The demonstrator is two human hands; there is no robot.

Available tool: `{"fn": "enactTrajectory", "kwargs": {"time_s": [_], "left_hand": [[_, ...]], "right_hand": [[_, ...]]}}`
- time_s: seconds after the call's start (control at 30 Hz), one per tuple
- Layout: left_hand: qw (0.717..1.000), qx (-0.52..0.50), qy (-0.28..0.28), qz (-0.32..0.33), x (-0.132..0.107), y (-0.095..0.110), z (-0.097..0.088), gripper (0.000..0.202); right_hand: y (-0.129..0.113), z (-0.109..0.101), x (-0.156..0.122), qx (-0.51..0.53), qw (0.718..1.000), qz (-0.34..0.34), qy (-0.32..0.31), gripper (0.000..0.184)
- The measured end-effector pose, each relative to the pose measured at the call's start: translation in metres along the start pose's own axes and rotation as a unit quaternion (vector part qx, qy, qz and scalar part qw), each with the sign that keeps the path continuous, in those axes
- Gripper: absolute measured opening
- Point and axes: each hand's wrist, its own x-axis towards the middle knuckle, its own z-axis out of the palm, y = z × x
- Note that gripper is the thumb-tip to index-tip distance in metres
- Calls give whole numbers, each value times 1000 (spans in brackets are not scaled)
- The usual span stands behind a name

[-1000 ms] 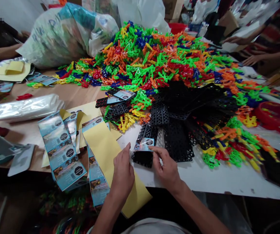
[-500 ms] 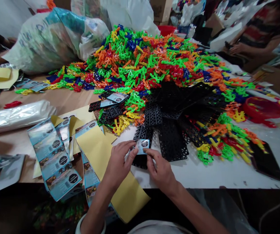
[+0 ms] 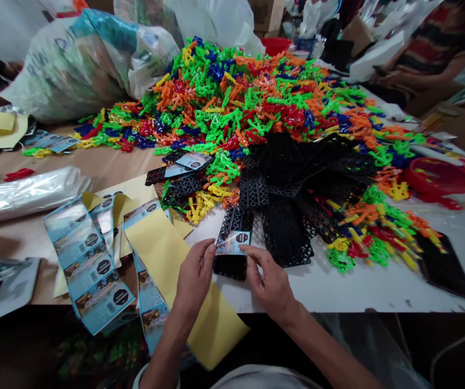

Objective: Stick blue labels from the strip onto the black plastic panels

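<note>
A small blue printed sticker (image 3: 230, 244) with a black octagon mark lies across a black perforated plastic plate (image 3: 236, 219) near the table's front edge. My left hand (image 3: 195, 273) has thumb and forefinger closed at the sticker's left edge. At its lower right corner, the bent fingers of my right hand (image 3: 270, 278) pinch sticker and plate edge together. The plate's lower end shows dark between my hands. Left of my hands, strips of the same stickers (image 3: 90, 265) hang over the table edge, beside a yellow backing strip (image 3: 163, 248).
A big heap of colourful plastic pieces (image 3: 232, 102) fills the table's back. More black plates (image 3: 287, 232) are piled in front of it. A red bowl (image 3: 438, 175) and a dark phone-like slab (image 3: 446, 265) are at right, a clear plastic roll (image 3: 33, 192) at left. Other people sit at both sides.
My left fingers have drawn back from over the sticker to its left edge, so more of the sticker shows. My right hand stays at the lower right corner.
</note>
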Motion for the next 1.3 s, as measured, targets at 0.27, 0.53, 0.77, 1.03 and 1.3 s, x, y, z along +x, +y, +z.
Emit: {"fn": "enactTrajectory", "kwargs": {"time_s": [0.27, 0.53, 0.77, 1.03, 1.3], "left_hand": [[1000, -7, -3, -9, 1, 4, -1, 37], [996, 47, 18, 73, 3, -1, -1, 37], [948, 208, -50, 236, 9, 12, -4, 31], [934, 268, -106, 212, 22, 13, 0, 38], [943, 243, -135, 181, 32, 4, 1, 39]], "right_hand": [[1, 2, 0, 17, 1000, 12, 0, 29], [1, 6, -3, 10, 999, 34, 0, 28], [-1, 7, -4, 3, 1000, 30, 4, 29], [0, 8, -5, -2, 1000, 10, -27, 26], [-7, 3, -1, 35, 996, 14, -79, 25]]}}
